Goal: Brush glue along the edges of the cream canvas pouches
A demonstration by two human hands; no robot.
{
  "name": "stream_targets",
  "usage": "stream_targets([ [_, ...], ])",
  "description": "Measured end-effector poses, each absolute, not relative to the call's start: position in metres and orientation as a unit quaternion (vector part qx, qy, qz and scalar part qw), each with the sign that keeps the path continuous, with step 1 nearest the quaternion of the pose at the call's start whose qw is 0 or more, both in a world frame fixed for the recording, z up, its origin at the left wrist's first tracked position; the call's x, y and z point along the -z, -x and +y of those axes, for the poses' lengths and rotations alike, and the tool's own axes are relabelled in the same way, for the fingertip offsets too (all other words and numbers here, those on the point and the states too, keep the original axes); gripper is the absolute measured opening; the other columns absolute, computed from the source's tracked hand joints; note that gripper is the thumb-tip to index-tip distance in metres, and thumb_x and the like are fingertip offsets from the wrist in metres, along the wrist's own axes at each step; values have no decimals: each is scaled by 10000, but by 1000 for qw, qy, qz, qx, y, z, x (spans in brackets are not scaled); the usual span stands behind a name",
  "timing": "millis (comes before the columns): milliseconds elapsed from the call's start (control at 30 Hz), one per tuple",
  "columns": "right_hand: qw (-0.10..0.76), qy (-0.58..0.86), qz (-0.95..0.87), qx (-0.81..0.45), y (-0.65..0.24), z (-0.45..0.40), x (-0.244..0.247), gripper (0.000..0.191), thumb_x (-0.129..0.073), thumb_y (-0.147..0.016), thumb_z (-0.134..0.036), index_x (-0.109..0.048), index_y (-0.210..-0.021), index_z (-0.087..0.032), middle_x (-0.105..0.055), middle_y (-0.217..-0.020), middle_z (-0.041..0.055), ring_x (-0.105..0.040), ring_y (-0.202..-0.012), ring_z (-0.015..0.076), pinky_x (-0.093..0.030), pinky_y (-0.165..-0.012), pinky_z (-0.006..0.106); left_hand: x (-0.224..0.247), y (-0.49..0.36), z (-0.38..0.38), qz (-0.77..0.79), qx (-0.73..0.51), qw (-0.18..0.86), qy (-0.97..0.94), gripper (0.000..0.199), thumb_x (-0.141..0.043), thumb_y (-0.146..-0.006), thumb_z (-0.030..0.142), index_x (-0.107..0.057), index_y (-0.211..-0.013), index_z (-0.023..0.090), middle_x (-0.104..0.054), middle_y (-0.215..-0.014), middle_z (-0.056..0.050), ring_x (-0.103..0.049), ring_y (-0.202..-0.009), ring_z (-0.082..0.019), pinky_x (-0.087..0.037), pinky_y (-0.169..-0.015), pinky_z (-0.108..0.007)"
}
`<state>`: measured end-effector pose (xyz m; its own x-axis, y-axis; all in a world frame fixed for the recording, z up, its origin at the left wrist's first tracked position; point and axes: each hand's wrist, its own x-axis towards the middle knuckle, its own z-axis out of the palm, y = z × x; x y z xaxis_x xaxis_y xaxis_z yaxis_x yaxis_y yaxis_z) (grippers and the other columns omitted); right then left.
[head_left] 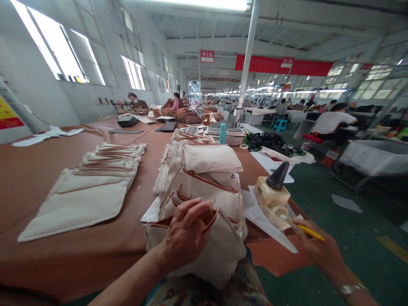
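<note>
My left hand (188,229) grips the upper edge of a cream fabric piece (219,250) with brown trim, at the table's front edge; its fingers bend over the brown opening. Behind it lies a stack of similar cream pieces (210,158). At the right, my right hand (314,242) holds a yellow-handled brush (308,232), its tip at the small mouth of a glue container (270,193). A black cone (278,176) stands on top of that container. An overlapping row of cream pieces (89,197) lies on the left.
The brown-covered table (19,178) spans the left and front. White sheets (264,221) lie under the container. A turquoise bottle (222,133) stands behind the stack, near black straps (270,143). Several people sit farther off; a white cart (376,157) stands at the right.
</note>
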<state>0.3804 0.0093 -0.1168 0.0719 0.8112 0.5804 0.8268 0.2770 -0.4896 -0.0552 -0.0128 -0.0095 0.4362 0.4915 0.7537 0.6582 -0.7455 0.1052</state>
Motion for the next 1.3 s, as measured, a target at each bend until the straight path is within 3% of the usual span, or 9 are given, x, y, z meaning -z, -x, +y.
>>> stream_targets([
  [133, 422, 648, -634, -1, -381, 8, 113, 461, -507, -904, -615, -711, -986, -209, -720, -1015, 74, -703, -830, 293, -573, -752, 372, -2, 63, -5, -279, 248, 75, 925, 110, -604, -856, 161, -629, -949, 214, -626, -1333, -11, -498, -1293, -221, -202, -1238, -478],
  [233, 420, 652, -631, -21, -381, 7, 113, 497, -500, -884, -631, -718, -993, -198, -712, -1063, 92, -705, -800, 298, -567, -602, 353, 0, 65, -5, -332, 216, 94, 913, 86, -572, -919, 184, -588, -838, 209, -696, -974, 4, -617, -981, -162, -208, -1218, -498],
  [333, 435, 661, -611, -30, -380, 7, 117, 498, -506, -891, -622, -706, -1029, -188, -712, -1069, 114, -709, -805, 307, -554, -556, 346, 4, 64, -11, -373, 242, 134, 886, 196, -542, -946, 190, -554, -751, 204, -587, -709, 24, -563, -750, -146, -282, -1156, -515],
  [400, 445, 675, -587, -42, -378, 8, 118, 497, -534, -876, -617, -689, -1060, -183, -721, -1015, 117, -712, -752, 306, -541, -515, 344, 3, 63, -14, -381, 262, 95, 882, 191, -582, -927, 223, -551, -739, 201, -609, -778, 4, -571, -821, -168, -324, -1117, -496],
  [567, 441, 693, -565, -69, -374, 6, 109, 551, -498, -821, -672, -691, -965, -177, -723, -902, 129, -675, -578, 305, -506, -447, 377, -8, 61, 11, -409, 207, -166, 873, 154, -685, -790, 194, -552, -712, 185, -556, -1358, -47, -487, -1274, -241, -403, -1041, -335],
  [700, 485, 723, -490, -42, -357, -9, 79, 500, -546, -864, -625, -690, -978, -160, -670, -683, 99, -634, -549, 301, -463, -454, 361, -2, 52, 43, -500, 134, -237, 822, 104, -628, -712, 169, -548, -647, 182, -661, -947, -39, -613, -870, -193, -450, -743, -267],
  [800, 628, 655, -381, -173, -321, -23, 46, 427, -731, -811, -556, -700, -948, -154, -646, -697, 57, -566, -560, 191, -458, -489, 264, 7, 43, 52, -530, 138, -233, 804, 41, -593, -669, 161, -582, -702, 184, -602, -738, -8, -556, -698, -174, -373, -608, -253],
  [967, 735, 463, -297, -397, -250, -32, 11, 393, -895, -688, -411, -631, -848, -166, -492, -556, -39, -392, -441, 88, -289, -376, 140, 14, 33, 45, -506, 144, -289, 800, 454, -586, -700, 162, -638, -1151, 177, -654, -773, 23, -574, -694, -151, -370, -581, -213],
  [1300, 631, 515, -521, -256, -206, -24, 20, 352, -723, -868, -517, -657, -833, -173, -523, -577, -9, -495, -499, 171, -426, -474, 259, 18, 25, 27, -366, 226, -505, 748, 341, -585, -838, 283, -758, -1091, 133, -737, -1022, -46, -618, -884, -181, -442, -741, -212],
])
